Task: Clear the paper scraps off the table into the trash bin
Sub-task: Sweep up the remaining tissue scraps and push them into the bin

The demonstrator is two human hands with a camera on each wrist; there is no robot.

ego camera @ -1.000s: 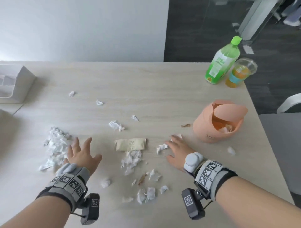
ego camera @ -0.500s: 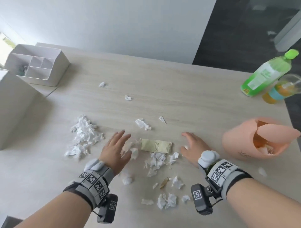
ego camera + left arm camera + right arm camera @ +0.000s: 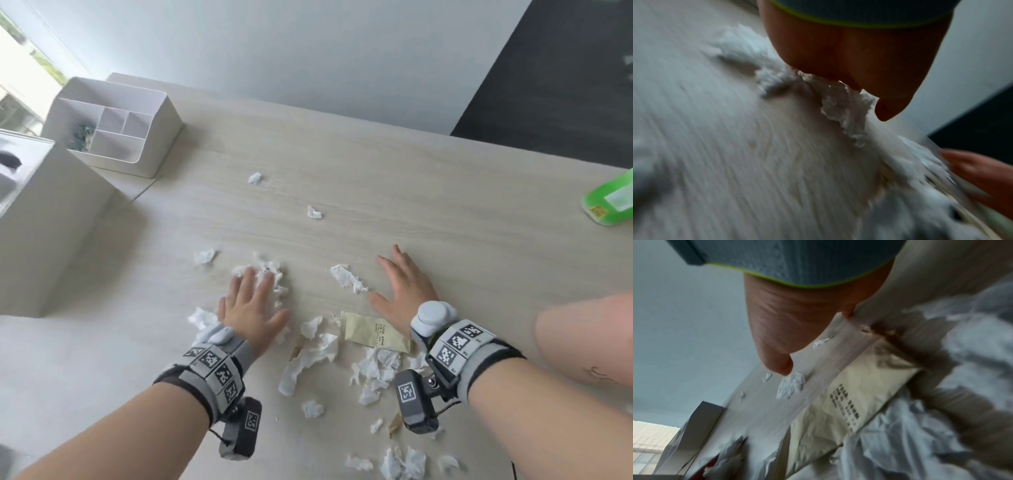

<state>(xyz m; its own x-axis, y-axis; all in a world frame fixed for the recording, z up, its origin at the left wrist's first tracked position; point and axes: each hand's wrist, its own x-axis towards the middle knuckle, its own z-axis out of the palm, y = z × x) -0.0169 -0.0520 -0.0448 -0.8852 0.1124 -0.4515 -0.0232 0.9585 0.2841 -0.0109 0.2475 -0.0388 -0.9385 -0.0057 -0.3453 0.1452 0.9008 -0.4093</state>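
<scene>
White torn paper scraps (image 3: 310, 359) lie scattered over the pale wooden table (image 3: 445, 212), thickest near the front. My left hand (image 3: 253, 301) lies flat with spread fingers on a clump of scraps (image 3: 265, 274); the left wrist view shows the palm (image 3: 849, 56) pressing on the shreds (image 3: 846, 110). My right hand (image 3: 402, 281) rests flat and open on the table, just beyond a beige printed packet (image 3: 373, 332), also seen as the packet (image 3: 849, 410) below the right palm (image 3: 787, 321). A loose scrap (image 3: 347, 277) lies between the hands. The peach trash bin (image 3: 582, 339) shows only partly at the right edge.
A white compartment organiser (image 3: 113, 126) and a tall white box (image 3: 51, 222) stand at the left. A green bottle (image 3: 613, 202) is cut off at the right edge. Two small scraps (image 3: 254, 178) lie farther back. A grey wall rises behind the table.
The view swung left, so the bin is now mostly cut off. My left hand came to lie on a clump of scraps. My right hand moved forward past the beige packet.
</scene>
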